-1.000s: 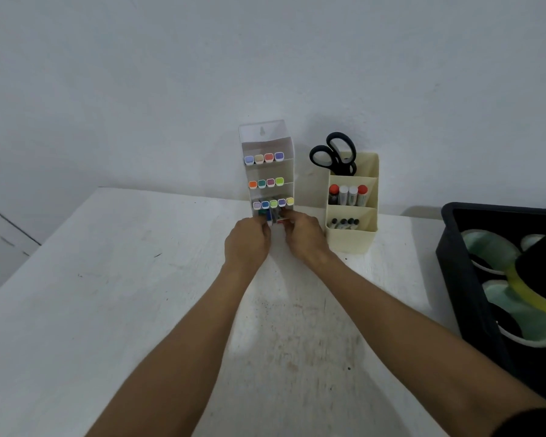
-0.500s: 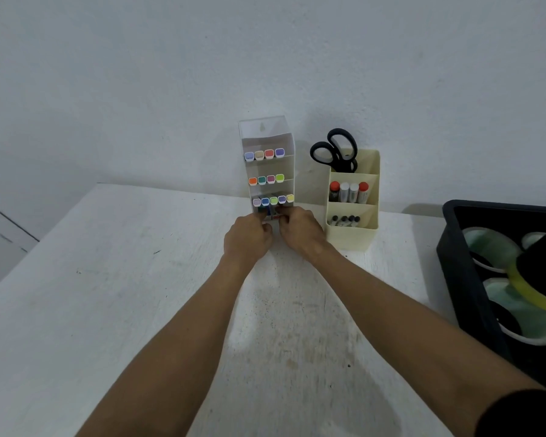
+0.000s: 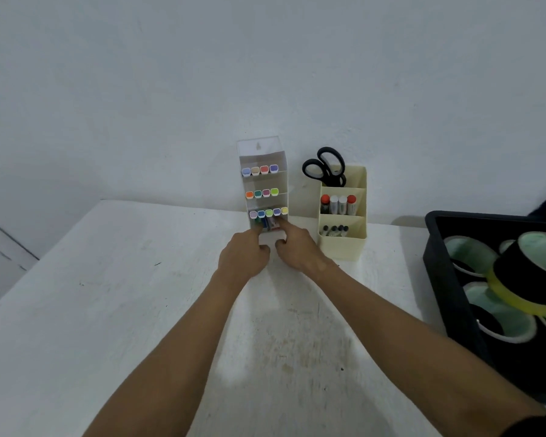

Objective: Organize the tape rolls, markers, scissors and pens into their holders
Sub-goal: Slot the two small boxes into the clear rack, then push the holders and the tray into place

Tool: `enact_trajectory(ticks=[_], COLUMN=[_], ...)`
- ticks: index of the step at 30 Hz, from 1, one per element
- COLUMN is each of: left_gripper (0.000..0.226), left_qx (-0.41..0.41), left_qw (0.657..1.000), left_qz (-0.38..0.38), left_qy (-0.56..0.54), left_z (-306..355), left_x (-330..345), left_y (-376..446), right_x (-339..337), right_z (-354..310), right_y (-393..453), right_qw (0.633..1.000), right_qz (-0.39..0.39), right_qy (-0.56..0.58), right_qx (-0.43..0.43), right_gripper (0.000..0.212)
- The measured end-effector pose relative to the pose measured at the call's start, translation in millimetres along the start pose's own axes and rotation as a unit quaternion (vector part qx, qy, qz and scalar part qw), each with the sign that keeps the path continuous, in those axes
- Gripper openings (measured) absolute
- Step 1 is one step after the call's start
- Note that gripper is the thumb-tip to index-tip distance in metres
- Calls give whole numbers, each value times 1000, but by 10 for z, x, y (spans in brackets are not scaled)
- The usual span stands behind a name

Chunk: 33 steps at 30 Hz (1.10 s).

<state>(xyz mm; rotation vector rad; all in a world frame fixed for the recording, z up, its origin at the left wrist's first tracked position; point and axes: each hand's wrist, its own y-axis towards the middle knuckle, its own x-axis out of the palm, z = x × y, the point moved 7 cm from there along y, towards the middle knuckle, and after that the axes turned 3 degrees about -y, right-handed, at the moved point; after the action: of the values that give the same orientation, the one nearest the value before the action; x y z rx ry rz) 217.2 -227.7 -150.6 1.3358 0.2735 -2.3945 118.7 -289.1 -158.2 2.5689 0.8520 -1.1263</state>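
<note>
Your left hand [image 3: 244,257] and right hand [image 3: 297,247] sit at the foot of the clear marker holder [image 3: 263,184], both a touch nearer you than half a second back — the white base between them now shows; left grip has fingers curled round the holder's lower front; right grip curls at the base, index finger reaching up to the bottom markers [image 3: 268,213]; three rows of markers in the tiers, unchanged; scissors [image 3: 323,167] stand in the cream pen holder [image 3: 342,216] just right, pens below; tape rolls [image 3: 498,298] lie in the black tray [image 3: 438,263] — far right of the white surface [image 3: 108,294].
</note>
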Motion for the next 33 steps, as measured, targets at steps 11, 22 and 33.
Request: enact_trajectory(ticks=[11,22,33], left_gripper=[22,51,36], left_qx=[17,-71,-63], left_qw=[986,966,954], left_qz=[156,107,41], left_qy=[-60,-226,-289], left_z=[369,284,175], left_x=[-807,-798,-533], left_y=[-332,-140,174], right_x=[-799,-1641,-1061], right_z=[-590,165,885], right_y=[-701,-660,-441], right_qw=[997,957,917], right_qz=[35,269,110], right_qy=[23,82,330], right_qx=[-59,67,195], right_gripper=[29,35,26])
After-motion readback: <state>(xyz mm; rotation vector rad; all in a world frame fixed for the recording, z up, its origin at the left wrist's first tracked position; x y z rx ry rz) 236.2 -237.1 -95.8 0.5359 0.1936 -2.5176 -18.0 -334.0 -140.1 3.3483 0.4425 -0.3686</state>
